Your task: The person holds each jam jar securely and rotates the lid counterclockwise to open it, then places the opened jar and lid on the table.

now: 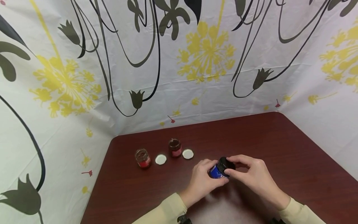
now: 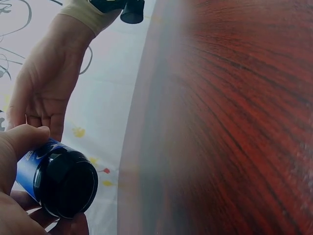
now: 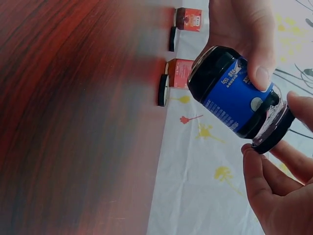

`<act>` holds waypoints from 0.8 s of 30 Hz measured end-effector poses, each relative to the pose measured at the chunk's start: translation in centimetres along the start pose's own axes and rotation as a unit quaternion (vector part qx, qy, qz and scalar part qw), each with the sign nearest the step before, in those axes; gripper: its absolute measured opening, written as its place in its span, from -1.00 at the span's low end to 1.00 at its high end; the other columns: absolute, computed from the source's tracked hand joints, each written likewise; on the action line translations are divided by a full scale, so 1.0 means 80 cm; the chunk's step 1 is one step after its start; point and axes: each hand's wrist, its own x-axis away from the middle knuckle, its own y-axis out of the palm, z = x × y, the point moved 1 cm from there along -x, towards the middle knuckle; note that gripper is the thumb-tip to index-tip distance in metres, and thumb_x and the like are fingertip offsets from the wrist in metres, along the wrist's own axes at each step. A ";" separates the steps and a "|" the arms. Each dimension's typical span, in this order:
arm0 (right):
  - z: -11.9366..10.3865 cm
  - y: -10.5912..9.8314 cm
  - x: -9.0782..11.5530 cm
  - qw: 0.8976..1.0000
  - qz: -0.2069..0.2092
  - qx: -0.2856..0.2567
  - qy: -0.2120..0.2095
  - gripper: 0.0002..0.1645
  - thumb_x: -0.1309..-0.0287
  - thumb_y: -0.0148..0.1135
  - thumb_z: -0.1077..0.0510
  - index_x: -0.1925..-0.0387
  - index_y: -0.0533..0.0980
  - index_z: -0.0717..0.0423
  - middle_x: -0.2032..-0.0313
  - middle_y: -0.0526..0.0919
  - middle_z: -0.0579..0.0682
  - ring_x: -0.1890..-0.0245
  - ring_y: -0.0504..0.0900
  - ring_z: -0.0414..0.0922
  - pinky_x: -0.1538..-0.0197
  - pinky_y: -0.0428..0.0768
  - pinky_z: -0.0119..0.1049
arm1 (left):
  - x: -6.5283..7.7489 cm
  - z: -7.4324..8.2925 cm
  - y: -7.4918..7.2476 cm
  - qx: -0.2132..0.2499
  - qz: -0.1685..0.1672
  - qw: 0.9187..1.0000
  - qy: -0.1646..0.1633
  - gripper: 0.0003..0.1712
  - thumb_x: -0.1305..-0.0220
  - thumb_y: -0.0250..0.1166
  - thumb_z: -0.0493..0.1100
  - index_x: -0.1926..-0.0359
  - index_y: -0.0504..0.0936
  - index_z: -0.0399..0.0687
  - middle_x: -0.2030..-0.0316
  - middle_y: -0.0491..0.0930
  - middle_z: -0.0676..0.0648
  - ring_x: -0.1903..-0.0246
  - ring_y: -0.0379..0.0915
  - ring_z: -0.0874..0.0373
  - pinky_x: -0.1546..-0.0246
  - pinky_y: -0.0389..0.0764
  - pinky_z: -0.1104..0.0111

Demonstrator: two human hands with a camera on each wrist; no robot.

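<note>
A dark-filled glass jar with a blue label is held tilted above the front half of the table. My left hand grips it round the body, thumb across the label in the right wrist view. At its neck sits a black lid, pinched by the fingertips and thumb of my right hand. Through the clear neck below the lid, the glass looks smeared inside. The left wrist view shows the jar's dark base; the lid is hidden there.
Toward the back left stand two lidless jars with red labels, one nearly see-through and one darker. Two lids, one left and one right, lie pale side up beside them. A patterned white cloth hangs behind the brown table.
</note>
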 end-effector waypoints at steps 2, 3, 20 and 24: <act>-0.001 0.000 0.000 1.000 -0.001 -0.002 0.000 -0.57 0.02 0.60 0.12 0.06 0.67 -0.06 0.12 0.72 -0.16 0.22 0.72 -0.16 0.19 0.67 -0.33 | 0.000 0.000 -0.001 0.005 -0.004 1.000 -0.008 -0.44 0.01 0.60 0.14 -0.04 0.71 0.15 0.21 0.58 0.26 0.19 0.42 0.39 0.20 0.46 0.50; -0.002 0.000 0.000 1.000 -0.001 -0.001 0.001 -0.57 0.02 0.60 0.12 0.06 0.68 -0.05 0.13 0.73 -0.15 0.22 0.72 -0.15 0.19 0.67 -0.33 | 0.001 0.000 -0.001 0.007 -0.006 1.000 -0.011 -0.43 0.01 0.60 0.14 -0.04 0.71 0.15 0.20 0.58 0.26 0.19 0.42 0.39 0.20 0.47 0.50; -0.024 -0.003 0.002 0.999 -0.025 -0.026 0.030 -0.58 -0.06 0.55 0.14 0.02 0.66 0.06 0.10 0.72 -0.08 0.18 0.72 -0.10 0.16 0.67 -0.31 | 0.003 0.001 -0.004 0.024 -0.025 0.999 -0.038 -0.41 0.01 0.59 0.17 -0.05 0.70 0.11 0.19 0.58 0.27 0.17 0.44 0.40 0.19 0.50 0.50; -0.004 -0.002 0.003 0.998 -0.035 -0.031 0.029 -0.56 -0.06 0.55 0.10 -0.02 0.65 -0.04 0.06 0.71 -0.13 0.15 0.71 -0.12 0.14 0.67 -0.31 | 0.003 0.000 -0.004 0.019 -0.022 0.999 -0.033 -0.43 0.02 0.60 0.13 -0.04 0.71 0.12 0.21 0.58 0.27 0.18 0.44 0.40 0.19 0.50 0.48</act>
